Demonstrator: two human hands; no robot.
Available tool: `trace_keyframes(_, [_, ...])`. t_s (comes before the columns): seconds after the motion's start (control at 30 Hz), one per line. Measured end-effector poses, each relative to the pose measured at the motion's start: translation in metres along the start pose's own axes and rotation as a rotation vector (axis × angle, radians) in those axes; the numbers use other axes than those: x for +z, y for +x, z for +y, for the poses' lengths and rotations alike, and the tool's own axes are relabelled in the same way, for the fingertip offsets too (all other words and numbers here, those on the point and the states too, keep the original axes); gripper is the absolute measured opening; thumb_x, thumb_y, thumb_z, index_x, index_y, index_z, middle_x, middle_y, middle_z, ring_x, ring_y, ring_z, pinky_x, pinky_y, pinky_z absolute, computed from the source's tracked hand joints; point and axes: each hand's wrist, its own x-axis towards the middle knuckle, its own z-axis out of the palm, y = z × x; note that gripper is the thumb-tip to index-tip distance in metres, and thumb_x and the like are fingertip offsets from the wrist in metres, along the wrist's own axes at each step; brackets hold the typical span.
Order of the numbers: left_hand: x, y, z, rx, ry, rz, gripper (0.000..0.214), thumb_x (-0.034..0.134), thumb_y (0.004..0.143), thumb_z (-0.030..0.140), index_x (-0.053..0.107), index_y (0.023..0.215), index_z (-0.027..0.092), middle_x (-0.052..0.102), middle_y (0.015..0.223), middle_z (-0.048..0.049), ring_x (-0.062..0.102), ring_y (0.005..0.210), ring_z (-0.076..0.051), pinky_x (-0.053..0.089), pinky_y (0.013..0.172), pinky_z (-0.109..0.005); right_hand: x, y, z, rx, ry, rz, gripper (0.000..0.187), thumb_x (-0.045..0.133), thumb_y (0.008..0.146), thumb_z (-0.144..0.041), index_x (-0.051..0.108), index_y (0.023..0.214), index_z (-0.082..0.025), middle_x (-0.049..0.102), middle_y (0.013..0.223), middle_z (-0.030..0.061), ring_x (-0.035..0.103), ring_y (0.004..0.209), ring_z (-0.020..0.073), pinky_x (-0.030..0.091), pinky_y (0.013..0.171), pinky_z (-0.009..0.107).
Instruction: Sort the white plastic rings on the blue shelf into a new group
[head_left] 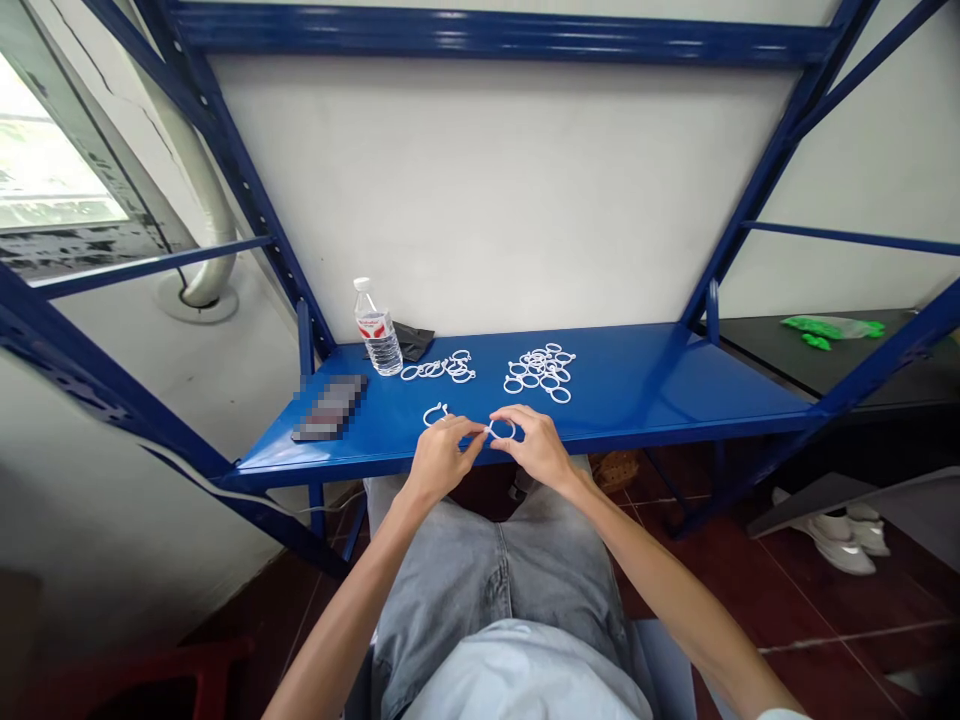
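A white plastic curtain ring (493,432) is held between my two hands, just above the front edge of the blue table (630,395). My right hand (538,445) grips its round body between thumb and fingers. At its left side, the fingertips of my left hand (444,452) pinch the ring's end; the small part there is mostly covered. Behind my left fingers lies another open curtain ring (426,414). Farther back are a small group of rings (431,369) on the left and a larger pile of rings (541,368) on the right.
A water bottle (381,345) stands at the back left by a black pouch (414,341). A blurred-out phone-like slab (330,408) lies at the left. Blue frame posts (772,170) rise on both sides. Green items (825,327) rest on a dark surface to the right.
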Motion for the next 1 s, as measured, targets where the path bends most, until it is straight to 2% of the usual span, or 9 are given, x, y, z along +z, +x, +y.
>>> trace_keyframes(0.23, [0.008,0.002,-0.004,-0.069,0.104,-0.050,0.024,0.061,0.102,0.039,0.078,0.107,0.023,0.079,0.108,-0.0081,0.072,0.100,-0.027,0.054,0.091,-0.038,-0.018,-0.002,0.002,0.067,-0.036,-0.115,0.036,0.091,0.080,-0.023,0.079,0.114,-0.022,0.079,0.106,0.0052,0.072,0.092,0.0212,0.054,0.084,0.032])
trace_keyframes(0.4, [0.000,0.001,-0.032,-0.423,0.500,0.034,0.058,0.064,0.096,0.055,0.068,0.137,0.015,0.068,0.133,-0.0206,0.061,0.123,-0.043,0.051,0.098,-0.052,-0.030,0.001,0.003,0.008,-0.096,-0.361,0.026,0.089,0.083,-0.033,0.081,0.107,-0.025,0.079,0.110,0.0046,0.073,0.098,0.0237,0.054,0.088,0.033])
trace_keyframes(0.5, [0.000,0.001,-0.045,-0.515,0.551,0.002,0.059,0.061,0.095,0.063,0.074,0.126,0.015,0.069,0.127,-0.0208,0.062,0.119,-0.043,0.051,0.097,-0.052,-0.032,0.005,0.020,0.038,-0.226,-0.147,0.026,0.085,0.088,-0.033,0.080,0.112,-0.026,0.077,0.121,0.0083,0.070,0.114,0.0290,0.053,0.101,0.042])
trace_keyframes(0.57, [0.000,0.002,-0.049,-0.508,0.512,-0.004,0.051,0.061,0.095,0.059,0.078,0.117,0.016,0.071,0.122,-0.0192,0.063,0.116,-0.041,0.052,0.094,-0.049,-0.035,0.006,0.037,0.141,-0.336,0.067,0.044,0.085,0.087,-0.033,0.074,0.130,-0.028,0.069,0.139,0.0116,0.061,0.131,0.0338,0.048,0.111,0.051])
trace_keyframes(0.63, [0.000,0.003,-0.048,-0.480,0.419,0.017,0.044,0.063,0.095,0.053,0.078,0.115,0.017,0.073,0.120,-0.0168,0.065,0.113,-0.038,0.053,0.092,-0.046,-0.041,0.006,0.053,0.210,-0.398,0.120,0.061,0.085,0.086,-0.036,0.066,0.143,-0.027,0.057,0.155,0.0141,0.051,0.144,0.0378,0.046,0.115,0.055])
trace_keyframes(0.7, [-0.001,0.005,-0.043,-0.435,0.264,0.038,0.039,0.067,0.092,0.047,0.076,0.117,0.018,0.075,0.115,-0.0130,0.069,0.105,-0.033,0.054,0.087,-0.041,-0.047,0.004,0.060,0.202,-0.401,0.107,0.056,0.080,0.090,-0.037,0.066,0.144,-0.027,0.057,0.156,0.0139,0.051,0.145,0.0373,0.046,0.116,0.055])
trace_keyframes(0.83, [-0.003,0.009,-0.016,-0.294,-0.066,0.001,0.038,0.071,0.088,0.038,0.075,0.122,0.021,0.079,0.103,-0.0057,0.072,0.088,-0.023,0.055,0.080,-0.033,-0.051,0.004,0.047,0.097,-0.171,-0.049,0.038,0.069,0.098,-0.032,0.071,0.136,-0.028,0.076,0.129,0.0086,0.072,0.109,0.0257,0.058,0.095,0.041])
trace_keyframes(0.9, [-0.003,0.010,0.000,-0.219,-0.139,-0.041,0.039,0.070,0.086,0.032,0.074,0.123,0.021,0.080,0.105,-0.0049,0.072,0.089,-0.022,0.055,0.080,-0.032,-0.046,0.005,0.031,0.055,-0.022,-0.149,0.031,0.066,0.100,-0.030,0.076,0.129,-0.027,0.079,0.119,0.0068,0.073,0.093,0.0211,0.058,0.081,0.033])
trace_keyframes(1.0, [-0.004,0.008,0.017,-0.159,-0.158,-0.063,0.040,0.069,0.083,0.025,0.074,0.123,0.022,0.080,0.110,-0.0050,0.071,0.090,-0.022,0.055,0.082,-0.033,-0.037,0.007,0.012,0.016,0.068,-0.146,0.018,0.064,0.099,-0.028,0.081,0.105,-0.024,0.081,0.105,0.0052,0.071,0.085,0.0191,0.053,0.075,0.030])
